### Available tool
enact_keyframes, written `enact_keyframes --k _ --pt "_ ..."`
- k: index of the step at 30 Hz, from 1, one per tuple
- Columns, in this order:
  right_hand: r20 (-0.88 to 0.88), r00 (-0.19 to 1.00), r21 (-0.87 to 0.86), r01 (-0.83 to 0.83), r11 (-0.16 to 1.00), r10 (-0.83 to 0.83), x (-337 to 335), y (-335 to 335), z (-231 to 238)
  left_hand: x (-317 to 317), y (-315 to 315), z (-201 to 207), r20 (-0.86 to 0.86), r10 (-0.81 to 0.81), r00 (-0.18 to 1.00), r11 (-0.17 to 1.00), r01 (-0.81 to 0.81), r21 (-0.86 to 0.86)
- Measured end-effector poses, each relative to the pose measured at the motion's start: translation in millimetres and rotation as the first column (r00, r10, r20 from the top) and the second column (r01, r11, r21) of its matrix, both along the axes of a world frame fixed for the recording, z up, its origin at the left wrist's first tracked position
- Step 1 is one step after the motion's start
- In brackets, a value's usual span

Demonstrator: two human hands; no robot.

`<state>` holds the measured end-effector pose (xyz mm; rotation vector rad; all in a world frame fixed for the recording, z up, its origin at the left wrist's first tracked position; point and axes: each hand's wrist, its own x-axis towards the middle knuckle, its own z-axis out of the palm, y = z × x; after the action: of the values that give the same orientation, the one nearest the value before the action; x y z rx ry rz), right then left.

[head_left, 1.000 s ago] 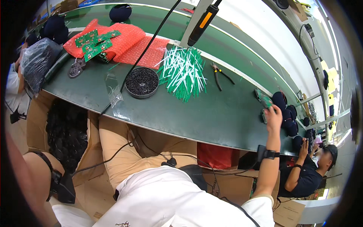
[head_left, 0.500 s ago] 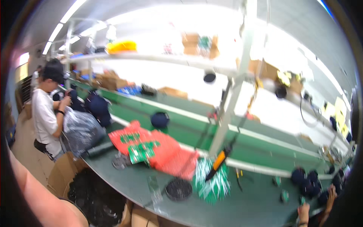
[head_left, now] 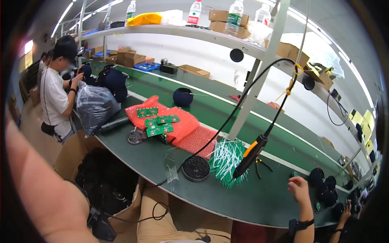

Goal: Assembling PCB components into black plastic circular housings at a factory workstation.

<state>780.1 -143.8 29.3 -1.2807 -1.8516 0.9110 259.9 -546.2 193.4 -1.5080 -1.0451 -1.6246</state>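
Note:
My bare left arm [head_left: 48, 182] fills the lower left, raised and bent, its hand outside the picture. My right hand is not visible. Before me, a black electric screwdriver [head_left: 252, 156] with an orange stripe hangs by its cable above a heap of green and white strips [head_left: 227, 160]. Left of them is a round black dish [head_left: 196, 168] of small dark pieces. Green circuit boards [head_left: 159, 129] lie on red bubble wrap [head_left: 190, 125], beside a small dark round part [head_left: 135, 137]. Black-handled pliers [head_left: 259, 167] rest behind the screwdriver.
An open carton [head_left: 73, 156] of black parts stands below the table edge. A white-shirted person [head_left: 56, 91] works at left near a plastic bag [head_left: 95, 105]. At right, another person's hand [head_left: 299, 188] reaches in near dark rounded shells [head_left: 326, 194]. A metal post [head_left: 259, 89] rises behind.
The view has shifted and sharpened, bringing my legs into sight. My left arm fills more of the lower left. At right, the other person's hand has moved left and farther over the table.

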Motion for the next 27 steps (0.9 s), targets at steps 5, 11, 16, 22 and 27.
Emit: enact_keyframes --k 5,11,16,22,27 --pt "0.376 0.921 0.148 -0.17 0.974 0.104 -78 -1 -10 -3 42 27 0.014 -0.064 0.998 0.996 0.063 0.068" --pt "0.552 0.829 0.125 -0.191 0.974 0.092 -118 30 -57 -68 221 -7 0.004 0.144 0.99 0.66 -0.093 -0.746" --pt "0.575 0.811 -0.002 -0.128 0.992 0.105 -112 47 -72 -130 394 -64 -0.374 0.416 0.829 -0.255 -0.289 -0.923" --pt "0.549 0.831 0.009 -0.109 0.994 0.086 -114 48 -75 -206 512 -151 -0.341 0.556 0.758 0.02 -0.422 -0.906" --pt "0.558 0.824 -0.07 -0.075 0.995 0.101 -115 46 -67 -224 558 -206 -0.485 0.527 0.698 0.09 -0.613 -0.785"
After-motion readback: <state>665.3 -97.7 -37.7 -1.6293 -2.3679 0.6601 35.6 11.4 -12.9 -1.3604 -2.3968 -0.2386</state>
